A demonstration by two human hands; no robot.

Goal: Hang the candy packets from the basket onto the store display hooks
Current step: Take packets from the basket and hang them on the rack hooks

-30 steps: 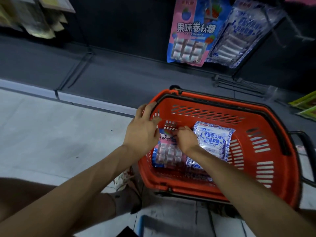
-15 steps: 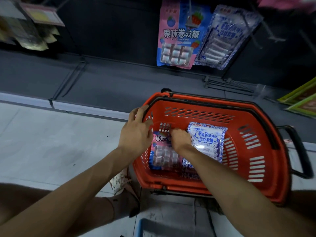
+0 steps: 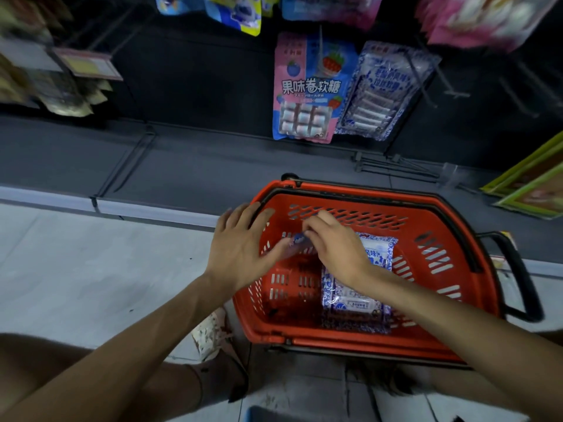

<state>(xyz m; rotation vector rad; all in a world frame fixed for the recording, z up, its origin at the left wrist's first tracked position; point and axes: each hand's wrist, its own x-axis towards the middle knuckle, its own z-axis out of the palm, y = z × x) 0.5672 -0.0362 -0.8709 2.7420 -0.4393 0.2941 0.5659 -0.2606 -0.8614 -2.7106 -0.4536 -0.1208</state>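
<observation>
Red plastic basket (image 3: 350, 341) on the shop floor holds blue-and-white candy packets (image 3: 353, 300) in its right half. The right hand (image 3: 335, 248) pinches a blurred blue packet edge (image 3: 298, 238) just beside the flat, spread left hand (image 3: 240, 248) at the left rim. So slight a pinch could let it slip before it reaches the far display, where a pink packet (image 3: 307, 86) hangs.

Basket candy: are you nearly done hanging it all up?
Partly. A pink packet and a blue-white packet already hang above. The right hand pinches what looks like another packet; the left hand is open beside it. More packets wait in the basket.
</observation>
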